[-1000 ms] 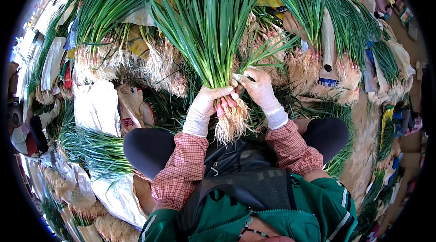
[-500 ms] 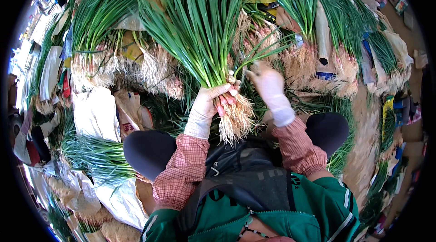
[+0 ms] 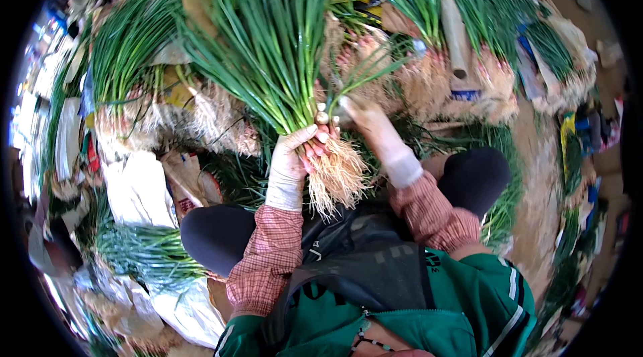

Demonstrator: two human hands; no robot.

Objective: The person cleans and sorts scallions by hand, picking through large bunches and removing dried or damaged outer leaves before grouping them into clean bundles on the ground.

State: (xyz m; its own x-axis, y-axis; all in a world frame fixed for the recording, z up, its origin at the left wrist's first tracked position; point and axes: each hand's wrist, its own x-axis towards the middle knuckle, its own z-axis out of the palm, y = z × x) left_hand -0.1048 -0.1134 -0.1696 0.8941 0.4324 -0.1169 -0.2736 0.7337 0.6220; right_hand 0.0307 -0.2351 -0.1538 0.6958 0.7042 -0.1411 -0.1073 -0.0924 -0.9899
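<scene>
My left hand (image 3: 289,156), in a pale glove, is closed round the lower stems of a large bunch of spring onions (image 3: 268,55). The green leaves fan up and away, while pinkish-white bulbs and long straw-coloured roots (image 3: 337,169) hang below the grip. My right hand (image 3: 367,121), also pale-gloved, is just right of the bulbs, its fingertips by the base of a stalk (image 3: 362,76) that splays out to the right. Motion smears those fingers, so I cannot tell whether they pinch anything.
More spring onion bundles lie beyond at the left (image 3: 137,42) and right (image 3: 472,5), roots toward me. A cardboard tube (image 3: 454,35) rests among them. White sacking (image 3: 138,186) and another green bundle (image 3: 147,253) lie by my left knee (image 3: 218,236).
The whole view has shifted slightly, with the bunch now further left in it. My right hand has come in closer to the bulbs; my left hand keeps its grip.
</scene>
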